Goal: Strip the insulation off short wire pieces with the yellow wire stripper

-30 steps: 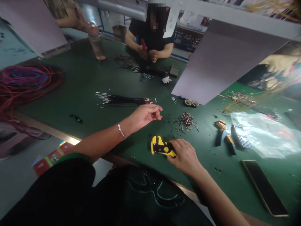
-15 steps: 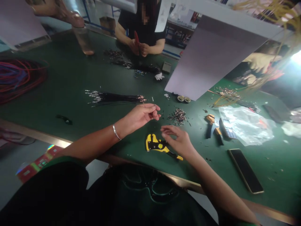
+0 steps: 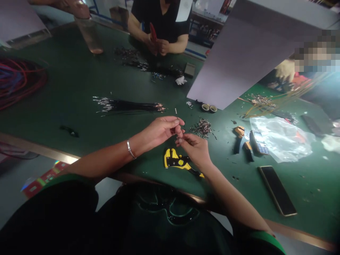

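Observation:
My left hand point(image 3: 162, 130), a bracelet on its wrist, is closed in a pinch on a thin black wire point(image 3: 177, 115) whose silvery end sticks up past the fingertips. Just below those fingertips, my right hand point(image 3: 195, 147) has its thumb and finger pressed together; what lies between them is too small to make out. Under the right hand rests a yellow and black wire stripper point(image 3: 176, 160). A pile of small metal terminals point(image 3: 204, 127) lies beyond the right hand, and a bundle of black wires point(image 3: 127, 106) beyond the left.
On the green table point(image 3: 106, 138) are orange-handled pliers point(image 3: 244, 141), a keypad phone point(image 3: 259, 142), a clear plastic bag point(image 3: 287, 140) and a smartphone point(image 3: 277, 191). Two tape rolls point(image 3: 209, 107) stand by a grey panel point(image 3: 239, 56). Across sits a co-worker holding a red-handled tool point(image 3: 153, 33).
My right hand has moved left and up to my left fingertips, and its fingers have closed. The left hand keeps its pinch on the wire. The view has shifted slightly.

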{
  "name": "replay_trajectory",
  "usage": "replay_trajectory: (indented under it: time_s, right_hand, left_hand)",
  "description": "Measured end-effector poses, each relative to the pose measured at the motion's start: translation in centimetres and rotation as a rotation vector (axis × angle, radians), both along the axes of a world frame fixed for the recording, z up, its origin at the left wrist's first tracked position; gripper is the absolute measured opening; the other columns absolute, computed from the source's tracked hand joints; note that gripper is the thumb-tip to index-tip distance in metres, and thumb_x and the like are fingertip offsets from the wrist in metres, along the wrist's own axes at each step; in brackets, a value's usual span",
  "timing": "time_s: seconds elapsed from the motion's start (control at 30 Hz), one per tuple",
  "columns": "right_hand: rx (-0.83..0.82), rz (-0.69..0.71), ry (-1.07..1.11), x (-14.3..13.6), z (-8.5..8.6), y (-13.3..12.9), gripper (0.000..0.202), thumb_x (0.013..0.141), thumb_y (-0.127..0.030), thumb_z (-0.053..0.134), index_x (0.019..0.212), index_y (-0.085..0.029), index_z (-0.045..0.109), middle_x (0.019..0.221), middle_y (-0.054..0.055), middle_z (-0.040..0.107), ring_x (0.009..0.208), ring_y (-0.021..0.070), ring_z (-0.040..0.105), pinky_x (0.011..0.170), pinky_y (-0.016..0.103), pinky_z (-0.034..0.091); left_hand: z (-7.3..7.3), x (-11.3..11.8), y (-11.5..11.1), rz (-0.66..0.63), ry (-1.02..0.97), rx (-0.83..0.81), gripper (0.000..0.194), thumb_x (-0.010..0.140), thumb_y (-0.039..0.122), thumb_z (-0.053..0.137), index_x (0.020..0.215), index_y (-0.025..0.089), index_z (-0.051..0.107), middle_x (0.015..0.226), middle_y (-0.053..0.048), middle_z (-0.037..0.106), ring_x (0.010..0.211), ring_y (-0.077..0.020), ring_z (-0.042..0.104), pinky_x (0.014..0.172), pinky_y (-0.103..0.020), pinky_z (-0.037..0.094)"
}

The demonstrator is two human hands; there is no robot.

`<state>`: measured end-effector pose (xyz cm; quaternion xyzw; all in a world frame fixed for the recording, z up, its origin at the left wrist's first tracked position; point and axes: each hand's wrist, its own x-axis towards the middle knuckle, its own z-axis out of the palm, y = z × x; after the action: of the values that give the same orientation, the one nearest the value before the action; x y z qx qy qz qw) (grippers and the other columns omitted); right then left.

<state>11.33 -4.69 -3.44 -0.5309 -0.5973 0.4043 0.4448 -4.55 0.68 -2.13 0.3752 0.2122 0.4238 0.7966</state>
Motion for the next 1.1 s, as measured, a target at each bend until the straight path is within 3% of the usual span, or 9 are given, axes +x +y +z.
replay_trajectory:
  time_s: [0.4,0.63,0.8,1.1]
  right_hand:
    - [0.24,-0.079,-0.251,-0.1,-0.3,-0.3,0.007,0.073,-0.019,0.06,0.069,-0.021,0.066,0.065,-0.002,0.068,0.062,0.0147,0.063,0.067,0.029,0.052]
    - [0.185,-0.074,-0.197,-0.1,-0.5,-0.2,0.01,0.074,-0.022,0.057,0.07,-0.019,0.066,0.066,0.0,0.068,0.062,0.0158,0.063,0.066,0.03,0.052]
    - [0.201,-0.176,-0.188,-0.1,-1.1,0.2,0.008,0.072,-0.019,0.057,0.066,-0.019,0.063,0.06,-0.001,0.065,0.056,0.0141,0.059,0.06,0.027,0.05]
    - [0.58,-0.245,-0.653,-0.3,-2.3,0.6,0.021,0.074,-0.021,0.057,0.057,-0.023,0.045,0.051,-0.002,0.053,0.049,0.0132,0.05,0.052,0.026,0.041]
  left_hand:
    - [0.6,0.1,-0.6,-0.009,0.016,-0.042,0.013,0.089,0.014,0.054,0.089,0.009,0.066,0.064,-0.003,0.062,0.064,-0.0131,0.062,0.074,-0.03,0.046]
    - [0.3,0.1,-0.5,-0.011,-0.023,-0.036,0.014,0.088,0.014,0.054,0.091,0.008,0.066,0.066,-0.005,0.063,0.067,-0.0153,0.063,0.074,-0.032,0.046]
    - [0.7,0.4,-0.8,0.008,0.031,-0.012,0.012,0.085,0.011,0.055,0.086,0.008,0.067,0.06,-0.004,0.061,0.062,-0.014,0.06,0.075,-0.032,0.045]
    - [0.5,0.9,-1.1,0.048,0.176,-0.043,0.014,0.077,0.003,0.053,0.073,0.008,0.064,0.051,0.0,0.051,0.05,-0.0085,0.048,0.057,-0.024,0.036]
